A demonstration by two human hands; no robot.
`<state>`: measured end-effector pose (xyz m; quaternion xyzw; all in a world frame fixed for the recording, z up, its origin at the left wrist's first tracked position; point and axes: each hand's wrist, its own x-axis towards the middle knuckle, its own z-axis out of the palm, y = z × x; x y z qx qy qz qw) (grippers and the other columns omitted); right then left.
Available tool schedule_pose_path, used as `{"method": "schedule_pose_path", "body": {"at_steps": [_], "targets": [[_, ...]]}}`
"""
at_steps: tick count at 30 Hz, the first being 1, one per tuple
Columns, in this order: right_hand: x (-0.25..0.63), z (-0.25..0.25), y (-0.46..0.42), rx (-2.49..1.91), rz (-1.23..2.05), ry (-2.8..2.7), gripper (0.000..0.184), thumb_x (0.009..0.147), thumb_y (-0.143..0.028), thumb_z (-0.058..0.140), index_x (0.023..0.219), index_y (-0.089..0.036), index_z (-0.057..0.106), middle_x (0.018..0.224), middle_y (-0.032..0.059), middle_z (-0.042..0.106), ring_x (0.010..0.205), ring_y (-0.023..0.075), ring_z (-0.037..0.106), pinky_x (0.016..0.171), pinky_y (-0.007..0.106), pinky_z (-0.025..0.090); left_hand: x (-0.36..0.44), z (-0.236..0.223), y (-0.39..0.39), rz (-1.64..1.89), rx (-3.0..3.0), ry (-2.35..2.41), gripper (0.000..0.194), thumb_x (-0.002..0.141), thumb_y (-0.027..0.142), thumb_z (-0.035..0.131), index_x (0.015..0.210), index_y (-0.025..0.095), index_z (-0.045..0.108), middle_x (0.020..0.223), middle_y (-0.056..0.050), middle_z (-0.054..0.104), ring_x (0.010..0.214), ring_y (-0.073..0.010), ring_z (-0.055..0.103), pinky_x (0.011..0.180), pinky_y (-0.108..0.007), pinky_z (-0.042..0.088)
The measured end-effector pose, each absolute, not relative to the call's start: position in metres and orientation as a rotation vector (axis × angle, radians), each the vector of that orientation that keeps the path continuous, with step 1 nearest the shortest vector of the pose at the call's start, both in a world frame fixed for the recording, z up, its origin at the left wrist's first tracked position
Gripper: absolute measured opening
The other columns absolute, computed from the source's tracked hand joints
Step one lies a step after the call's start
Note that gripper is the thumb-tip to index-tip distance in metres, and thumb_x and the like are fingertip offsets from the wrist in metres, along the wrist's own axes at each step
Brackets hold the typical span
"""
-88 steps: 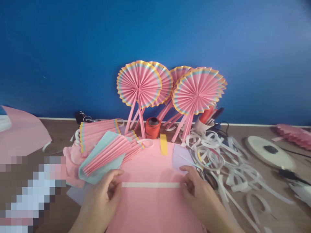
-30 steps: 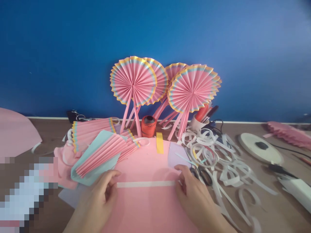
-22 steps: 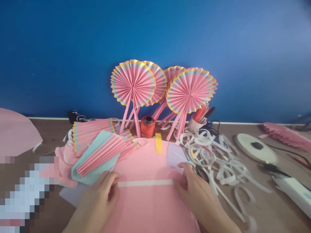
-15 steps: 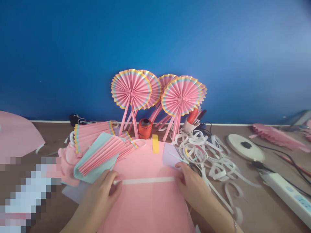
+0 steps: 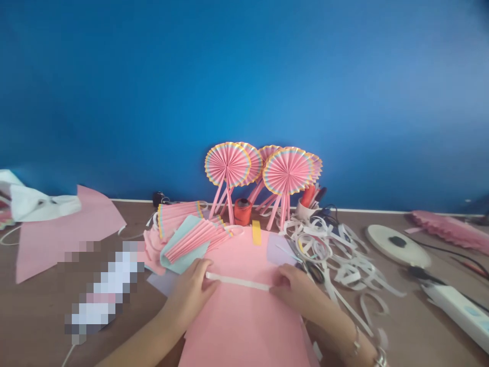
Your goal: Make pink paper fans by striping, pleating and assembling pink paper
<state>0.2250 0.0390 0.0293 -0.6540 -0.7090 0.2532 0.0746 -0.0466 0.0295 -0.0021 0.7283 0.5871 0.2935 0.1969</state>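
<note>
A narrow white strip (image 5: 240, 281) stretches across a large pink paper sheet (image 5: 244, 326), its right end lower than its left. My left hand (image 5: 193, 290) pinches the strip's left end between thumb and fingers. At the opposite end, my right hand (image 5: 296, 289) has its fingers closed on the strip. Whether the strip lies flat on the paper or just above it, I cannot tell. A yellow strip (image 5: 256, 233) and a lilac paper piece (image 5: 280, 248) rest near the sheet's far edge. Dark-handled scissors (image 5: 315, 272) lie beside my right hand.
Pink pleated fans (image 5: 228, 164) stand against the blue wall near an orange spool (image 5: 242, 211). Curled white strips (image 5: 324, 239) cover the right side. Folded pink paper (image 5: 191, 237) sits at left. A power strip (image 5: 458, 311) and a round white device (image 5: 397, 246) lie far right.
The strip has gone from nearly level to sloping down rightward, with both hands still at its ends. The camera view has shifted, showing more of the table at left.
</note>
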Motion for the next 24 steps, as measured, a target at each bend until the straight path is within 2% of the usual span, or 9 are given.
{"method": "schedule_pose_path", "body": {"at_steps": [1, 5, 10, 14, 18, 24], "targets": [[0.224, 0.029, 0.039, -1.933, 0.753, -2.155, 0.002, 0.067, -0.017, 0.051, 0.067, -0.018, 0.052, 0.077, 0.005, 0.06, 0.071, 0.0169, 0.053, 0.063, 0.026, 0.036, -0.047, -0.002, 0.029, 0.836, 2.036, 1.636, 0.025, 0.076, 0.025, 0.053, 0.1, 0.02, 0.056, 0.088, -0.004, 0.062, 0.072, -0.0196, 0.062, 0.069, -0.033, 0.05], [0.227, 0.025, 0.038, -1.733, 0.685, -2.244, 0.009, 0.07, -0.014, 0.046, 0.062, -0.019, 0.046, 0.075, 0.0034, 0.056, 0.068, 0.0148, 0.05, 0.063, 0.026, 0.036, -0.048, -0.001, 0.028, 0.835, 2.032, 1.637, 0.025, 0.076, 0.027, 0.054, 0.1, 0.019, 0.058, 0.088, -0.005, 0.061, 0.071, -0.0194, 0.062, 0.068, -0.033, 0.05], [0.232, 0.033, 0.035, -1.64, 0.711, -2.176, 0.008, 0.077, -0.019, 0.045, 0.069, -0.019, 0.049, 0.066, -0.0013, 0.055, 0.063, 0.0132, 0.048, 0.06, 0.024, 0.035, -0.052, 0.006, 0.025, 0.771, 2.086, 1.704, 0.03, 0.08, 0.031, 0.053, 0.105, 0.018, 0.06, 0.088, -0.006, 0.061, 0.073, -0.0201, 0.06, 0.069, -0.032, 0.047], [0.232, 0.046, 0.033, -1.609, 0.713, -2.141, 0.01, 0.078, -0.021, 0.047, 0.069, -0.019, 0.05, 0.066, -0.0018, 0.054, 0.063, 0.0129, 0.048, 0.059, 0.024, 0.034, -0.054, 0.01, 0.025, 0.746, 2.116, 1.718, 0.032, 0.083, 0.037, 0.052, 0.108, 0.018, 0.06, 0.085, -0.004, 0.059, 0.069, -0.0189, 0.058, 0.067, -0.031, 0.044], [0.234, 0.049, 0.034, -1.577, 0.715, -2.108, 0.01, 0.078, -0.02, 0.048, 0.068, -0.019, 0.05, 0.064, -0.0025, 0.052, 0.062, 0.0125, 0.046, 0.058, 0.023, 0.034, -0.054, 0.015, 0.025, 0.753, 2.108, 1.669, 0.021, 0.084, 0.038, 0.051, 0.083, 0.02, 0.062, 0.078, -0.001, 0.055, 0.066, -0.0167, 0.055, 0.065, -0.029, 0.041], [0.242, 0.045, 0.038, -1.513, 0.755, -2.039, 0.009, 0.079, -0.022, 0.05, 0.072, -0.019, 0.053, 0.067, -0.0018, 0.055, 0.067, 0.0135, 0.049, 0.062, 0.025, 0.037, -0.055, 0.021, 0.026, 0.822, 1.946, 1.59, 0.026, 0.08, 0.04, 0.055, 0.064, 0.02, 0.056, 0.073, 0.001, 0.048, 0.067, -0.0156, 0.051, 0.062, -0.026, 0.038]]}}
